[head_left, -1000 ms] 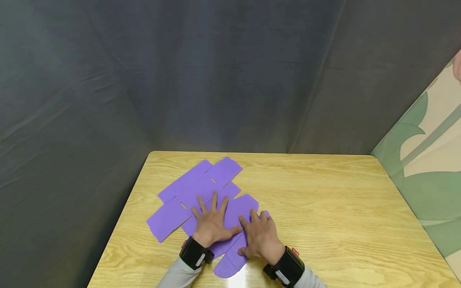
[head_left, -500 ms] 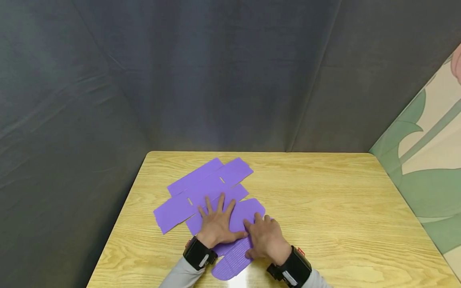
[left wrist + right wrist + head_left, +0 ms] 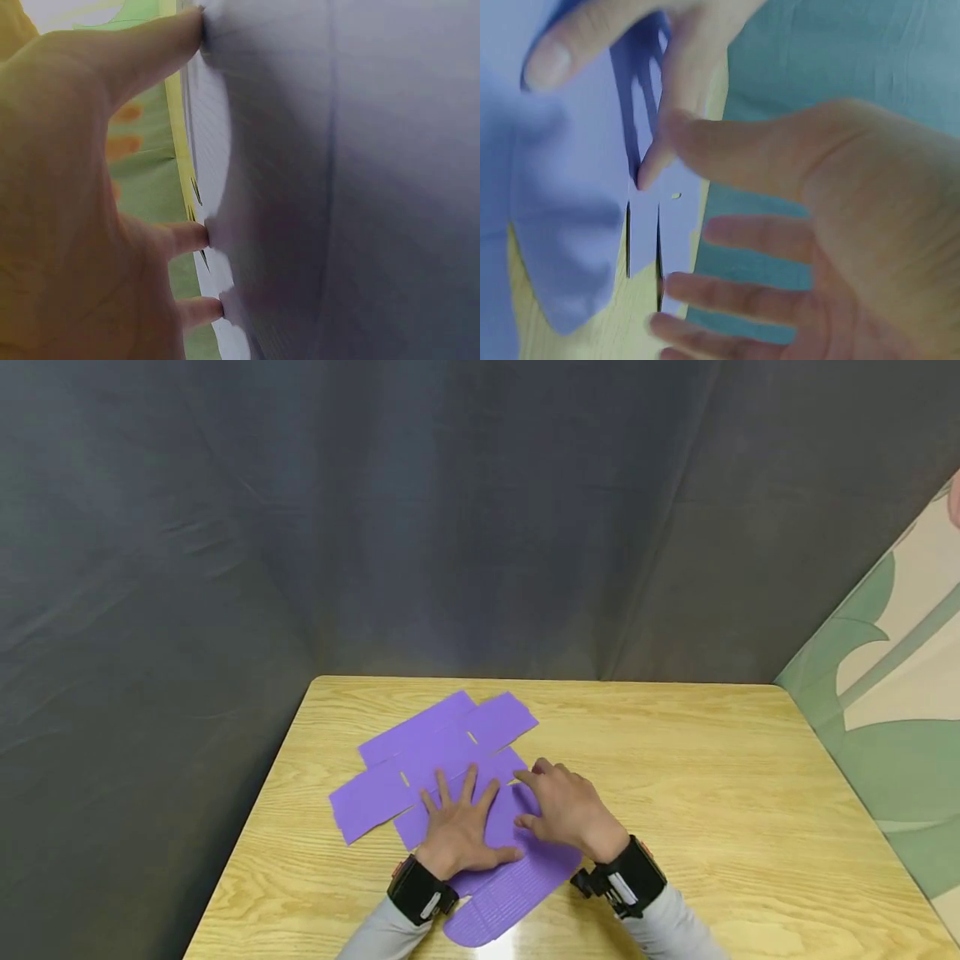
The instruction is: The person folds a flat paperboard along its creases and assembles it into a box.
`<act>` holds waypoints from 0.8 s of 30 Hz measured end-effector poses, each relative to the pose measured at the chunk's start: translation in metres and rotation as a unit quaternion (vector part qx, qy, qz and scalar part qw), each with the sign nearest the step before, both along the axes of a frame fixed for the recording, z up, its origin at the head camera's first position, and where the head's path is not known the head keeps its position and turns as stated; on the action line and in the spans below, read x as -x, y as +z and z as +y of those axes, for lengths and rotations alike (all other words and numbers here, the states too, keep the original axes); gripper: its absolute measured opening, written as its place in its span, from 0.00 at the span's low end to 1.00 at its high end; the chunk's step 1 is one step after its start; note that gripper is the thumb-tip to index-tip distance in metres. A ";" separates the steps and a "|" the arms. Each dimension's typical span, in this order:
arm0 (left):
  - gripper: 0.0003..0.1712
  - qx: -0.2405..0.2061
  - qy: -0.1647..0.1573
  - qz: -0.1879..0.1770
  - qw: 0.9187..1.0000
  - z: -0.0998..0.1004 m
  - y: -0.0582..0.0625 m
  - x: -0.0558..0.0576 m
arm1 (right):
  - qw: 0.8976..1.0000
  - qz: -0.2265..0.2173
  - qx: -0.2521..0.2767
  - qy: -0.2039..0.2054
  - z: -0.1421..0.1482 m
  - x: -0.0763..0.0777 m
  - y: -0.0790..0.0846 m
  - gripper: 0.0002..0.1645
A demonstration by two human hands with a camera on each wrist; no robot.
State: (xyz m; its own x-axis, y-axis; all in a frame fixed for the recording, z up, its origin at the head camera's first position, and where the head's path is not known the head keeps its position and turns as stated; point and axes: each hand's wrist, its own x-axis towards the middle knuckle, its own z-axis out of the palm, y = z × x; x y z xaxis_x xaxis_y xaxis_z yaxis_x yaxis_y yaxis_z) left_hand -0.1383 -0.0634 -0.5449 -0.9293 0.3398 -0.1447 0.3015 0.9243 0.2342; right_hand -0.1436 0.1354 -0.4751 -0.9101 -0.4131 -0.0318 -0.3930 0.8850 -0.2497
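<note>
A purple die-cut sheet, like an unfolded box with flaps and small slots, lies flat on the table. Its near part is a rounded, ribbed flap. With fingers spread wide, my left hand presses on the sheet; in the left wrist view its fingertips touch the purple surface. My right hand is over the sheet's right side, fingers loosely bent and holding nothing. In the right wrist view a gap shows between the right fingers and the sheet.
The wooden table extends to the right of the sheet. A dark grey curtain hangs behind and to the left. At the right is a patterned cloth with green leaves. Black cameras are strapped on both wrists.
My right hand has come off the sheet's right edge and moved up and away, uncovering more of the ribbed flap. The sheet and left hand sit slightly further right in view.
</note>
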 end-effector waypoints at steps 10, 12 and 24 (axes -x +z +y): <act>0.68 0.017 -0.032 0.013 0.999 0.001 0.001 -0.002 | 0.996 0.049 0.047 0.054 -0.001 0.036 -0.014 0.28; 0.68 0.022 -0.036 0.013 0.999 0.001 0.003 -0.003 | 0.996 0.048 0.043 0.056 -0.001 0.039 -0.016 0.28; 0.68 0.023 -0.061 -0.001 0.998 0.006 0.004 -0.005 | 0.998 0.045 0.036 0.033 0.004 0.057 -0.031 0.27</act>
